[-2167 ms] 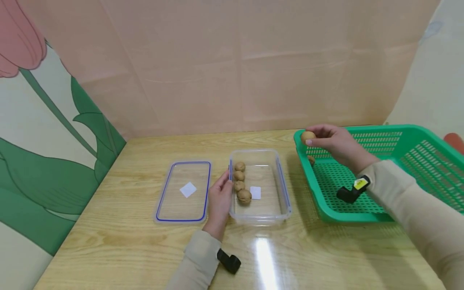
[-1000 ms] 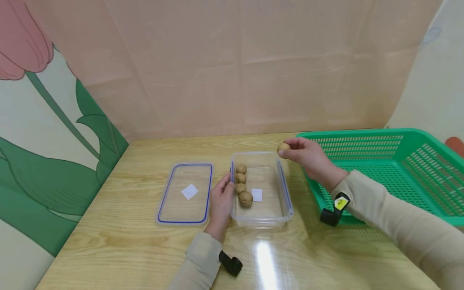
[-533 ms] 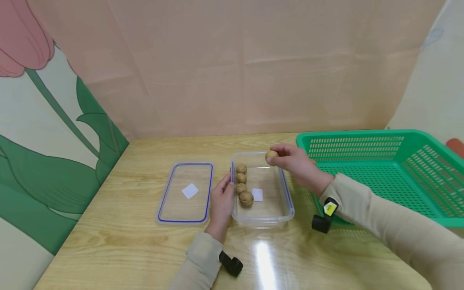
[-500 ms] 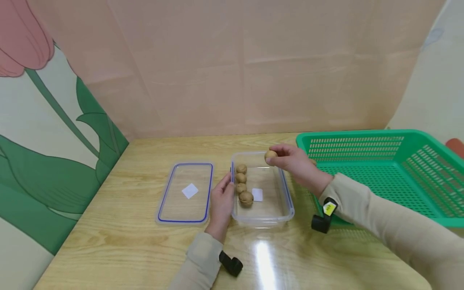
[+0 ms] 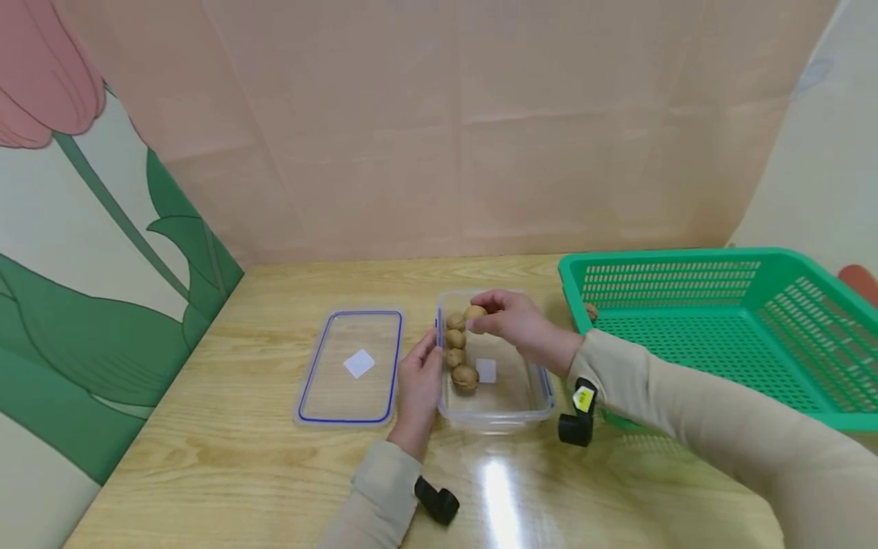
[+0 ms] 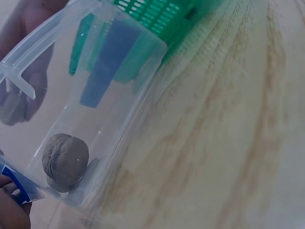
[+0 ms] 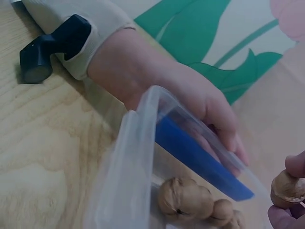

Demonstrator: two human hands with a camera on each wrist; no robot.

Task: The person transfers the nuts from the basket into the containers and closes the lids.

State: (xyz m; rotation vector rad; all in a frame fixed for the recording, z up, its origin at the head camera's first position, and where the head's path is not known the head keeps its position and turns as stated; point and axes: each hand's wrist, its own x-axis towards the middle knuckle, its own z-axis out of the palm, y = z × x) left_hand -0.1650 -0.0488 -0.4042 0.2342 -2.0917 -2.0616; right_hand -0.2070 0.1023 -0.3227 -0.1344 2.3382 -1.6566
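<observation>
In the head view, my left hand (image 5: 420,377) holds the left side of a clear plastic food container (image 5: 497,418), its fingers along the outer wall and thumb at the rim. Thumb and fingers of my right hand (image 5: 517,320) pinch a walnut (image 5: 475,313) over the container's far left part. Beside that nut, a row of several walnuts (image 5: 465,378) lies along the inner left wall. The right wrist view shows the held walnut (image 7: 287,189) between fingertips at the right edge. The left wrist view catches one walnut (image 6: 66,160) through the clear wall.
A clear lid (image 5: 350,396) with a blue seal and a white square lies left of the container. To the right stands a green perforated basket (image 5: 686,419), a walnut (image 5: 591,311) by its left wall. The wooden table (image 5: 226,457) meets a pink-draped wall behind.
My right hand has carried the walnut leftward from above the green basket, over the container's right rim, to the far end of the walnut row. The left hand stays on the container.
</observation>
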